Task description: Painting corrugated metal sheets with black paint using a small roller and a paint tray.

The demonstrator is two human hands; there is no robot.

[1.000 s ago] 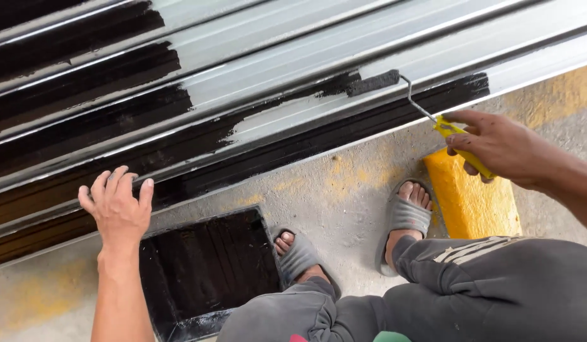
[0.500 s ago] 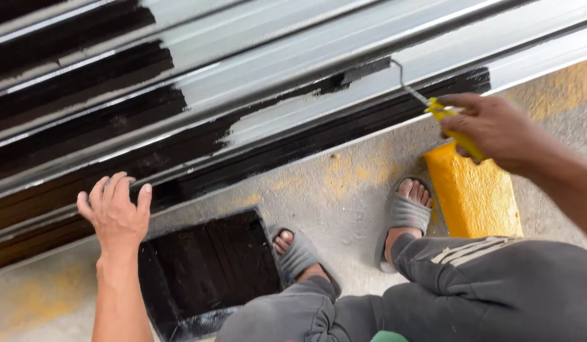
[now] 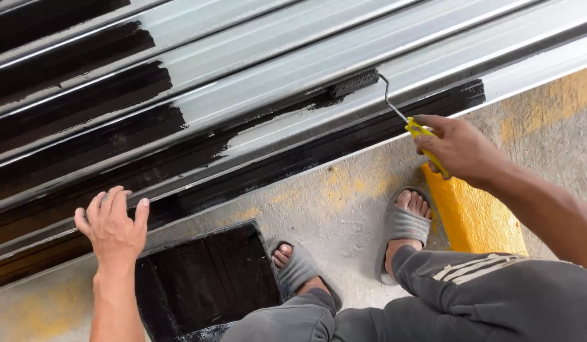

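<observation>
**A:** The right hand (image 3: 459, 149) was closed around the yellow handle (image 3: 426, 140) of a small paint roller (image 3: 355, 83), fingers wrapped tight and the handle poking out at both ends of the fist.

**B:** And the roller head itself sat up on the ribbed metal sheet (image 3: 344, 44), pressed into a groove right where the black paint (image 3: 84, 149) ended and bare silver began. A thin wire frame ran from the head back down to that handle.

**A:** The left hand (image 3: 113, 223) was flat, fingers spread and pressed against the lower edge of the sheet, down at its painted end. It pinched nothing.

**B:** Just below that hand lay the paint tray (image 3: 205, 278) on the concrete floor (image 3: 344, 209), its inside coated black, close to the sheet's lower edge.

**A:** Beside the tray's right corner was the left foot in a grey sandal (image 3: 298, 269); the right sandal (image 3: 404, 225) sat further over, below the painting hand.

**B:** A yellow block (image 3: 477, 218) stood just beside that right foot, and grey trousers (image 3: 496, 304) filled the bottom right corner of the view.
</observation>
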